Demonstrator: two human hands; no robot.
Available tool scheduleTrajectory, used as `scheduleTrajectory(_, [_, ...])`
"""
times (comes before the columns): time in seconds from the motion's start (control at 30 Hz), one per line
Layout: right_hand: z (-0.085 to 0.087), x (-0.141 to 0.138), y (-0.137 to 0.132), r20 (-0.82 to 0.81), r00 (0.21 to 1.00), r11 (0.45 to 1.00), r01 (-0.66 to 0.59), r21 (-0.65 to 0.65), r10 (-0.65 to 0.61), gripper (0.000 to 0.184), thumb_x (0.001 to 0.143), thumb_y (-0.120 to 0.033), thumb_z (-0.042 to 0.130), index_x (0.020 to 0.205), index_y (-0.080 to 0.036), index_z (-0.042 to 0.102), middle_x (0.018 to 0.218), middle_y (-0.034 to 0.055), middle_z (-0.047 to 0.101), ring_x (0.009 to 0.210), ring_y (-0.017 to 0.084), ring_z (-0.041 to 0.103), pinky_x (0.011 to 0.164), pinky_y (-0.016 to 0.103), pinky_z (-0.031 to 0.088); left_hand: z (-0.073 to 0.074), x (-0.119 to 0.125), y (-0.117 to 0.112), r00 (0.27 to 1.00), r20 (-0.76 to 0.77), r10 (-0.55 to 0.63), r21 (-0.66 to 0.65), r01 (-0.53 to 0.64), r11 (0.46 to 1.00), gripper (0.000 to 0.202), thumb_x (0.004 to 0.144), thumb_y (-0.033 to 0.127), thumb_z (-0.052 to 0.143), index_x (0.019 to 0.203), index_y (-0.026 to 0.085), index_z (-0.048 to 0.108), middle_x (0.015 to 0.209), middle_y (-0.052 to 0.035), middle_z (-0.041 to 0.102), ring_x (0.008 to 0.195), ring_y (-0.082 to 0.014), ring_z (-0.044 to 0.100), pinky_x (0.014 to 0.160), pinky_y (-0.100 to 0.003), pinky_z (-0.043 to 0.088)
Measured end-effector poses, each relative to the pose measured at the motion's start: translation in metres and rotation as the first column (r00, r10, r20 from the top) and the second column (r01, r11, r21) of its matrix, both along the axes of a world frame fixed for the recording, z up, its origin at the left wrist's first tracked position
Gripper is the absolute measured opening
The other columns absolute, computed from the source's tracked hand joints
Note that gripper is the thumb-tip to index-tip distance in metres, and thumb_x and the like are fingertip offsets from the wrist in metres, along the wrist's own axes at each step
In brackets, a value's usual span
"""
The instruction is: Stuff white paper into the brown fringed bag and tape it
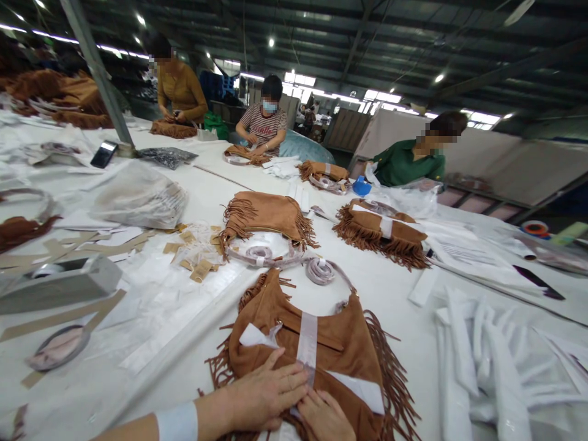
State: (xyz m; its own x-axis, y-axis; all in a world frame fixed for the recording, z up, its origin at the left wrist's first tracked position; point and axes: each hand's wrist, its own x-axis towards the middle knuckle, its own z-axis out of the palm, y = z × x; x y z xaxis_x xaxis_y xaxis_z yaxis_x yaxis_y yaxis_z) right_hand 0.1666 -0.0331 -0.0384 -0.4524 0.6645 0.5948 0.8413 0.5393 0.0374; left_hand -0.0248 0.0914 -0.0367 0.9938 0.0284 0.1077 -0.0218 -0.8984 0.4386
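A brown suede fringed bag (331, 343) lies flat on the white table (395, 288) right in front of me. A white paper strip (307, 340) runs down its front, and its wrapped strap (319, 271) curls above it. My left hand (264, 392) rests on the bag's lower front, fingers stretched flat beside the strip. My right hand (324, 416) lies just below, fingers pressed on white paper at the bag's lower edge; I cannot see anything held in it.
More fringed bags (266, 214) (381, 229) lie further back. Folded white paper pieces (487, 361) are piled at right. Small tan tags (197, 254), plastic bags (138, 196) and a phone (103, 153) lie at left. Three other people work along the table's far side.
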Motion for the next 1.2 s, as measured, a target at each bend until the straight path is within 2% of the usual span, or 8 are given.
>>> scheduleTrajectory(0.1, [0.022, -0.002, 0.014, -0.231, 0.955, 0.964, 0.133, -0.230, -0.186, 0.027, 0.096, -0.024, 0.042, 0.083, -0.021, 0.065, 0.066, -0.0009, 0.070, 0.059, 0.012, 0.066, 0.061, 0.021, 0.053, 0.001, 0.000, 0.000, 1.000, 0.007, -0.011, 0.003, 0.011, 1.000, 0.077, 0.087, 0.032, 0.057, 0.148, 0.013, 0.014, 0.150, -0.0156, 0.034, 0.144, -0.0264, 0.018, 0.116, -0.058, 0.009])
scheduleTrajectory(0.2, [0.040, 0.007, 0.057, -0.344, 0.720, 0.776, 0.425, -0.467, -0.602, 0.033, 0.099, -0.031, 0.033, 0.094, -0.019, 0.063, 0.064, -0.0010, 0.068, 0.056, 0.013, 0.064, 0.056, 0.021, 0.050, 0.002, -0.001, 0.002, 1.000, 0.006, -0.019, -0.011, 0.019, 1.000, 0.076, 0.089, 0.032, 0.056, 0.149, 0.014, 0.014, 0.150, -0.0159, 0.034, 0.144, -0.0263, 0.018, 0.115, -0.059, 0.007])
scheduleTrajectory(0.3, [0.043, 0.017, 0.113, -0.138, 0.650, 0.628, 0.622, -0.467, -0.747, 0.034, 0.099, -0.027, 0.029, 0.119, -0.012, 0.053, 0.097, 0.0086, 0.071, 0.088, 0.016, 0.067, 0.077, 0.024, 0.051, 0.003, -0.002, 0.003, 1.000, 0.015, -0.023, -0.025, 0.023, 0.999, 0.073, 0.089, 0.031, 0.055, 0.149, 0.015, 0.015, 0.150, -0.0153, 0.035, 0.143, -0.0263, 0.019, 0.115, -0.060, 0.005])
scheduleTrajectory(0.4, [0.035, 0.017, 0.151, 0.013, 0.647, 0.574, 0.685, -0.449, -0.762, 0.033, 0.096, -0.021, 0.033, 0.121, -0.011, 0.052, 0.099, 0.0117, 0.069, 0.090, 0.021, 0.064, 0.075, 0.029, 0.048, 0.002, -0.001, 0.003, 0.999, 0.029, -0.012, -0.009, 0.013, 1.000, 0.071, 0.089, 0.030, 0.056, 0.147, 0.014, 0.019, 0.147, -0.0163, 0.040, 0.142, -0.0270, 0.023, 0.115, -0.060, 0.009])
scheduleTrajectory(0.57, [0.018, 0.008, 0.162, 0.149, 0.691, 0.589, 0.693, -0.416, -0.708, 0.031, 0.090, -0.010, 0.037, 0.114, -0.017, 0.056, 0.090, 0.0096, 0.063, 0.087, 0.024, 0.058, 0.071, 0.032, 0.039, 0.000, 0.000, 0.002, 0.998, 0.063, -0.004, 0.085, -0.002, 0.996, 0.057, 0.093, 0.031, 0.048, 0.143, 0.012, 0.029, 0.145, -0.0137, 0.043, 0.139, -0.0245, 0.027, 0.116, -0.053, 0.014])
scheduleTrajectory(0.73, [0.009, 0.013, 0.162, 0.165, 0.727, 0.616, 0.662, -0.427, -0.666, 0.034, 0.090, -0.009, 0.040, 0.120, -0.020, 0.052, 0.092, 0.0061, 0.061, 0.088, 0.022, 0.054, 0.076, 0.033, 0.036, 0.002, -0.002, 0.004, 0.997, 0.082, 0.001, 0.146, -0.013, 0.989, 0.049, 0.096, 0.035, 0.041, 0.140, 0.013, 0.036, 0.146, -0.0128, 0.042, 0.137, -0.0255, 0.027, 0.116, -0.054, 0.014])
scheduleTrajectory(1.03, [0.006, 0.015, 0.163, 0.028, 0.738, 0.655, 0.614, -0.441, -0.674, 0.039, 0.092, -0.011, 0.032, 0.127, -0.016, 0.049, 0.094, 0.0083, 0.064, 0.088, 0.021, 0.057, 0.081, 0.033, 0.040, -0.004, 0.000, 0.000, 0.999, 0.052, 0.017, 0.092, -0.021, 0.996, 0.051, 0.092, 0.031, 0.046, 0.140, 0.015, 0.034, 0.144, -0.0143, 0.043, 0.135, -0.0278, 0.030, 0.114, -0.059, 0.012])
scheduleTrajectory(1.2, [0.018, 0.023, 0.160, -0.158, 0.685, 0.671, 0.595, -0.443, -0.711, 0.041, 0.098, -0.021, 0.021, 0.127, -0.012, 0.047, 0.090, 0.0079, 0.068, 0.085, 0.019, 0.063, 0.080, 0.031, 0.047, 0.001, 0.000, 0.000, 0.999, 0.042, 0.010, 0.088, -0.013, 0.996, 0.052, 0.093, 0.033, 0.047, 0.140, 0.017, 0.033, 0.145, -0.0133, 0.042, 0.137, -0.0267, 0.027, 0.114, -0.060, 0.008])
